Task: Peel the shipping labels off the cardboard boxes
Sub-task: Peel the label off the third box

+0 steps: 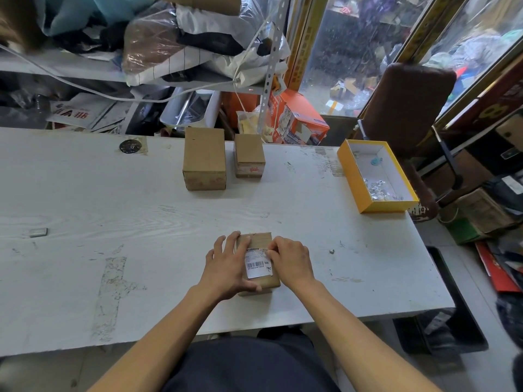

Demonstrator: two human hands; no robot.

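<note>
Near box: a small cardboard box [259, 281] lies flat on the white tabletop [169, 222], close to the near edge and a little right of its middle.
Shipping label: a white label with a barcode [258, 266] is stuck on the top face of the near box, toward its right side; it looks mostly flat against the cardboard.
Left hand: the left hand [229, 267] rests on the box's left side, fingers spread over the top and far left corner, thumb curled along the near end, gripping the box to steady it.
Right hand: the right hand [291, 263] sits at the box's right edge with its fingers curled at the label's upper right corner, seemingly pinching it; whether the corner is lifted cannot be told.
Far boxes: a larger cardboard box [204, 158] and a smaller cardboard box [249, 158] stand side by side, apart, near the far edge of the tabletop.
Yellow tray: an open yellow box [351, 176] with a white inside sits near the right edge, holding small scraps.
Other: a small grey flat object [38, 232] lies near the left edge.
</note>
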